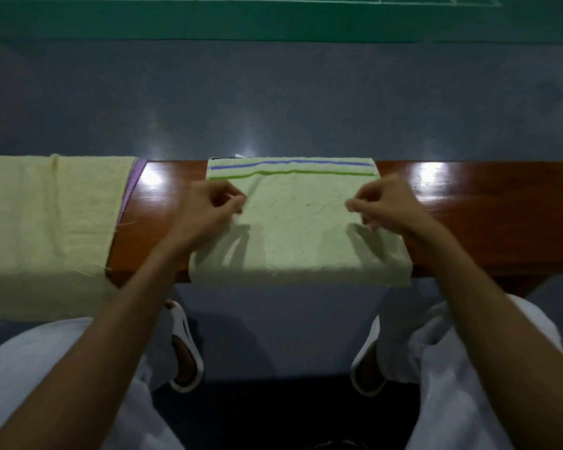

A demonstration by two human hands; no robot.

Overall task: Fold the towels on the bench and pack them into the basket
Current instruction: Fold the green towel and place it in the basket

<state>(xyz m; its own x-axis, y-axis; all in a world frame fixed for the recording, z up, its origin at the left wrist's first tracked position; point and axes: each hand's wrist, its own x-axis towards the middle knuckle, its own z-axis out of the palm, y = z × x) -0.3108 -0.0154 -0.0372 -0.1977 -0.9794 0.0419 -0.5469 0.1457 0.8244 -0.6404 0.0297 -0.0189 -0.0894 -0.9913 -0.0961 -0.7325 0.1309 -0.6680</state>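
1. The left hand [213, 206] is held over the left edge of the green towel [299, 228]. Its fingers are curled and its thumb is drawn close to the fingertips.
2. The right hand [382, 203] is held in the same way over the towel's right edge.
3. Shadows of both hands are cast on the cloth beneath them. The fingertips are blurred, so it cannot be told whether a bit of cloth is pinched or nothing is held.
4. The surface [468, 203] is seen to be dark, glossy red-brown wood, with lamp glare reflected on it.
5. A grey-blue floor [273, 108] is seen beyond it, and a green court mat [241, 21] with white lines farther off.
6. White slippers [186, 345] and pale trousers are seen below the surface.
7. The green towel is laid flat and folded at the middle of the surface. A blue stripe and a green stripe run along its far edge, and its near edge is draped over the front.
8. A pale yellow towel [46, 222] is spread at the left, well apart, with a purple cloth [134, 183] showing under its right edge.
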